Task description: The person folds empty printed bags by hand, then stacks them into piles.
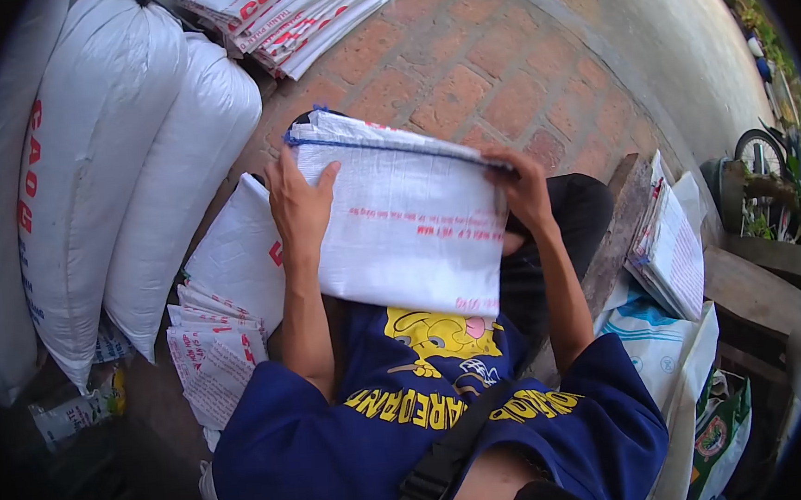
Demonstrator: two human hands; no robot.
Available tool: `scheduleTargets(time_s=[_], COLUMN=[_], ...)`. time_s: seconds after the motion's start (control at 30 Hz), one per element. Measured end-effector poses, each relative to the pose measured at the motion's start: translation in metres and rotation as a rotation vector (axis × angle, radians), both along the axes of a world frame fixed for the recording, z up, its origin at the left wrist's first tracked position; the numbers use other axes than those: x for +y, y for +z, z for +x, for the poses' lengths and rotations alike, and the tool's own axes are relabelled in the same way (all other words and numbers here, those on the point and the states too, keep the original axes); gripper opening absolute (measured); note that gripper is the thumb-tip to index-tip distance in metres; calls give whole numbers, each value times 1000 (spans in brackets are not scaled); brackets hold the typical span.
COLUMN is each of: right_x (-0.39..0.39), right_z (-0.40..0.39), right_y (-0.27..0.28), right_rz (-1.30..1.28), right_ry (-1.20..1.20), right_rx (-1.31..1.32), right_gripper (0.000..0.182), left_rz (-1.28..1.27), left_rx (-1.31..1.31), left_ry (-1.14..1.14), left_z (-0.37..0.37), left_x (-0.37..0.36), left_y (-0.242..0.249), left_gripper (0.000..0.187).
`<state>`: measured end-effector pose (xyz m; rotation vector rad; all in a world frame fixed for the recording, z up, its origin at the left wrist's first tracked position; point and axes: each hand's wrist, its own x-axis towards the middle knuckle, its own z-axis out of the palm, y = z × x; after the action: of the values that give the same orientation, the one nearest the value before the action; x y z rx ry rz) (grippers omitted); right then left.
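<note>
Across my lap lies a folded white woven sack (399, 227) with red print and a blue stitched edge along its top. My left hand (299, 197) grips the sack's left side near the blue-edged corner, thumb on the front face. At the upper right corner, my right hand (521, 186) is closed on the sack's edge. Behind the top edge, further white layers show. To the left of the sack, another white sack (238, 247) lies partly under my left forearm, beside a fanned pile of folded sacks (217, 356).
Full white sacks (168, 173) stand at the left. A stack of folded sacks (296, 20) rests on the brick floor (463, 78) at the top. At the right, more folded sacks (670, 250) lean by a wooden board (608, 226). A bicycle wheel (759, 152) stands far right.
</note>
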<state>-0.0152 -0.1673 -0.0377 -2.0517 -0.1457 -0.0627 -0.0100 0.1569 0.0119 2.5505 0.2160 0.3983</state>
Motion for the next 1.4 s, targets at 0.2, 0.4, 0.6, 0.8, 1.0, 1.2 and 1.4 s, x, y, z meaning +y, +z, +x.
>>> scheduleTargets(time_s=[0.2,0.4,0.6,0.8,1.0,1.2,1.4], right_x=[42,80,66,71,70,68,69], right_z=[3,-41,-54,-53,-44,-40,-40], right_y=[64,82,48,41,41,41,45], right_rz=[-197,424,465,572,473,365,343], right_ry=[-63,122,46,-39,-64,1,-13], right_rx=[-65,463,516,414,226,230,232], right_gripper=[45,53,61,42,34,26,28], left_rz=[-197,-439,-1247,-799,-592,-54,393], left_rx=[-213,-207,242,306,369,146,-337], left_ry=[-282,-656,-531,-358,-356,-276,-235], left_z=[-27,-38,-31,-8,-3,3,12], left_x=[-60,-100,-91,-88,-94,-87,-82], left_y=[25,29,23,19,23,28,39], left_gripper=[9,13,14,47,34,29,31])
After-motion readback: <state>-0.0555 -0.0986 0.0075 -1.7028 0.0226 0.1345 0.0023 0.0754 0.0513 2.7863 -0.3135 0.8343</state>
